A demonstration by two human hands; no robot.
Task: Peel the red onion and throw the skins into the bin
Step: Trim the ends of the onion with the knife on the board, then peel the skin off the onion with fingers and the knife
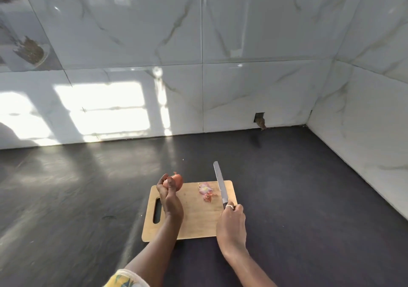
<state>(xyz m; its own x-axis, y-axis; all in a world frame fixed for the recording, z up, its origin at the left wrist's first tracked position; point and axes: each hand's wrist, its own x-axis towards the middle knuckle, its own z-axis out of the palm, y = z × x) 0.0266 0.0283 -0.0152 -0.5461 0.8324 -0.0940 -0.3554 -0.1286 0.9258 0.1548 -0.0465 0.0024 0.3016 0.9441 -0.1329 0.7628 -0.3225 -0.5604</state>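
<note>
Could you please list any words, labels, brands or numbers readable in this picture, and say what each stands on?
None can be read.
Long steel knife blade: no legible mark.
Light wooden cutting board: plain, no print.
White marble-look wall tiles: only veining and reflections.
Yellow patterned sleeve: a pattern, no lettering.

No readable text, label, brand, number or sign appears anywhere in the head view. The wooden cutting board (198,218), the knife (219,185) and the marble-patterned wall tiles (242,44) at 12 o'clock all show plain, unmarked surfaces. The patterned sleeve (124,280) at 7 o'clock carries a print only, no lettering.
</note>
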